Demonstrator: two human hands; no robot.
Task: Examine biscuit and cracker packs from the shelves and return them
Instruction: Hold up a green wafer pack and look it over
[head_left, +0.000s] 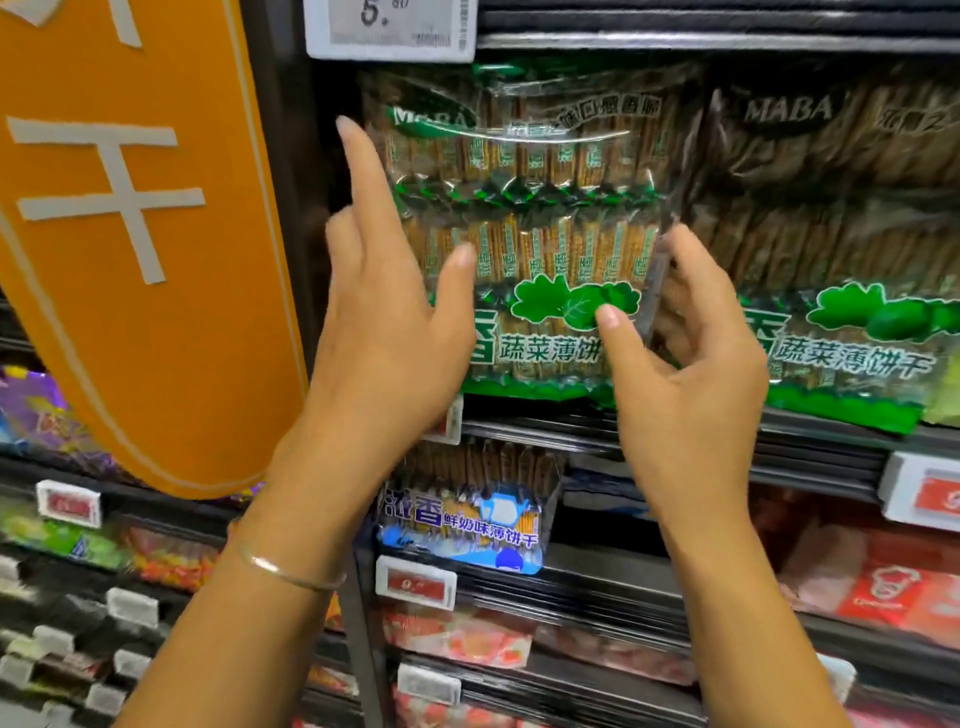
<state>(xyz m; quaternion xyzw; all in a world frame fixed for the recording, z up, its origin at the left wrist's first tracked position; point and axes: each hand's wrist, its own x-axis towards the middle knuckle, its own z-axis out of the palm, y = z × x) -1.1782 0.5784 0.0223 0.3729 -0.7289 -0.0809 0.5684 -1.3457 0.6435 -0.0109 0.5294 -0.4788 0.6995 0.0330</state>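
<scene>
Clerk: Head view, item one?
Me: Green cracker pack (524, 218). Clear film, green trim at top and bottom, "MABA" oval at upper left. Two tiers of thin brown crackers in inner sleeves. Green leaf emblem and Chinese lettering low on the front.
Clerk: Location?
Me: Upright at the left end of the shelf (675, 431), base at the shelf's front edge. Just beside a matching pack (841, 249) on its right, under a white price tag (389, 26).
Clerk: Hands?
Me: My left hand (384, 332): fingers straight, forefinger pointing up along the pack's left edge, thumb lying on the front, gripping nothing. My right hand (691, 374): thumb on the front, fingers curled round the lower right edge, holding it.
Clerk: Surroundings?
Me: Orange sign (130, 234) at left; blue pack (467, 525) one shelf down; thin bracelet (291, 569) on my left wrist
</scene>
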